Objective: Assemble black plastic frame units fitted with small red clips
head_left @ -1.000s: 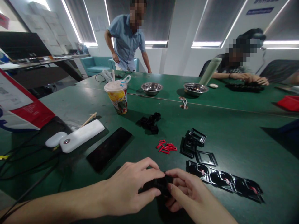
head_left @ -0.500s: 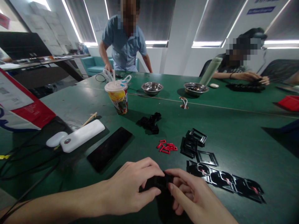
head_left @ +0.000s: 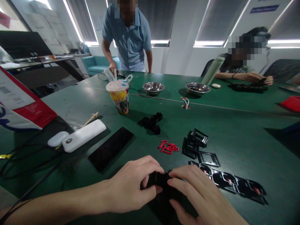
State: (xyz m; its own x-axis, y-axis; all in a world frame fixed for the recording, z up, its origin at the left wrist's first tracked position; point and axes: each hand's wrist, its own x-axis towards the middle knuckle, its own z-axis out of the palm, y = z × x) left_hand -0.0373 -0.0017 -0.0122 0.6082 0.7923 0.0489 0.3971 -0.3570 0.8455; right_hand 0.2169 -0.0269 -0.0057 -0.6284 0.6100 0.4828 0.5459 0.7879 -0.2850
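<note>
My left hand (head_left: 134, 184) curls round a small black plastic part (head_left: 156, 178) low in the middle, its thumb and fingers closed on it. My right hand (head_left: 199, 190) grips the right side of that part, fingertips on top and the thumb lower down. Both hands hide much of its shape. Just beyond them lies a little heap of red rectangular clips (head_left: 169, 147). To the right are black square frames (head_left: 193, 143) and a row of flat black pieces (head_left: 231, 181) with reddish bits. Further back sits a cluster of black plastic parts (head_left: 152, 122).
Left of my hands lie a black phone (head_left: 111, 149) and a white oblong device (head_left: 84, 136) with cables. A lidded drink cup (head_left: 119, 98) and two metal bowls (head_left: 153, 88) stand on the green table. One person stands opposite; another sits at the right, handling black parts.
My right hand has turned over the black part, with its fingers now on top and its thumb spread lower. My left hand keeps its hold. The standing person has leaned closer to the table.
</note>
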